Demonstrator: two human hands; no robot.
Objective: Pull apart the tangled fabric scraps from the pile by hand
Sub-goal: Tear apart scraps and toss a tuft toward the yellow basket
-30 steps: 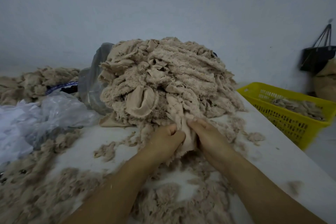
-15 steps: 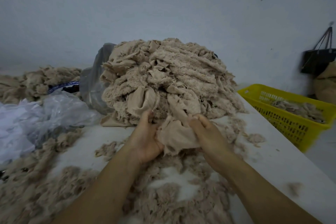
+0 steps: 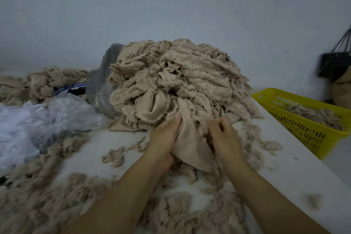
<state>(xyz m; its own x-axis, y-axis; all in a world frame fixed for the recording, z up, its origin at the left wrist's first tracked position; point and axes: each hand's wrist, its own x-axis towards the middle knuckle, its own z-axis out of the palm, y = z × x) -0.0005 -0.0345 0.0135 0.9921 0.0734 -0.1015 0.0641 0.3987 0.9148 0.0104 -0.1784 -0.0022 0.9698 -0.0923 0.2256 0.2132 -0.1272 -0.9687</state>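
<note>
Gripping one scrap (image 3: 190,144) at the foot of the pile (image 3: 176,81), the left hand (image 3: 167,135) and right hand (image 3: 225,137) have their fingers (image 3: 215,122) clamped on its opposite edges, likely so that opposing pulls free it. The scrap hangs between the fingers, just above the tabletop (image 3: 284,157).

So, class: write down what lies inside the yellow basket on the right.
Beige fabric scraps lie inside the yellow basket; its near wall hides whatever sits lower down.
</note>
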